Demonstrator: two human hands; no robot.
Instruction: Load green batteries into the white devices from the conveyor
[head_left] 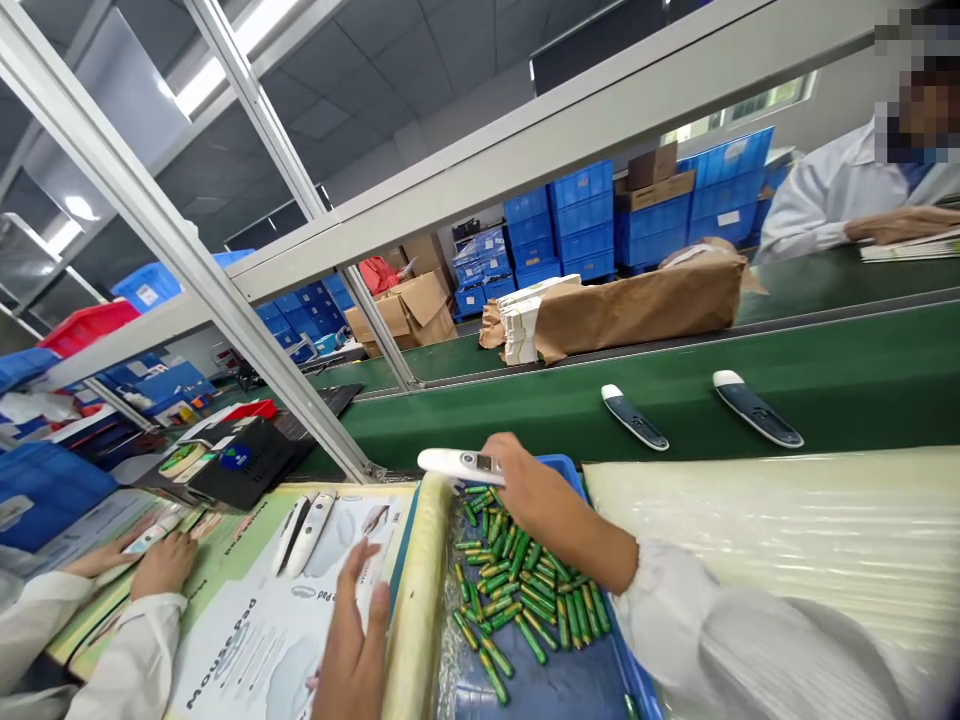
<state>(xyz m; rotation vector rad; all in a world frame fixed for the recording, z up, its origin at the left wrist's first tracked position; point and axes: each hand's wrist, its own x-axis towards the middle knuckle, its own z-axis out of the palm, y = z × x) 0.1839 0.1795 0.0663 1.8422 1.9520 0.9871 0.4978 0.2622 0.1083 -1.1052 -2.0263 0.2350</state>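
L hand (351,640) in head view, fingers spread over mouse pad (244,620), contact unclear. In R hand (531,490): white device (456,464), gripped at one end above blue bin (544,697) w/ green batts (532,641). On pad: 2 devices (310,535), side by side. On green belt (525,400): 2 more devices (634,418), apart. Far L: co-worker's hands (166,565).

Held device (456,464) in smooth plastic

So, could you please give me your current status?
Right hand holds white device by blue bin's far end. Left hand open, apparently empty. Green batteries in bin; wrapped padding between it and left hand.
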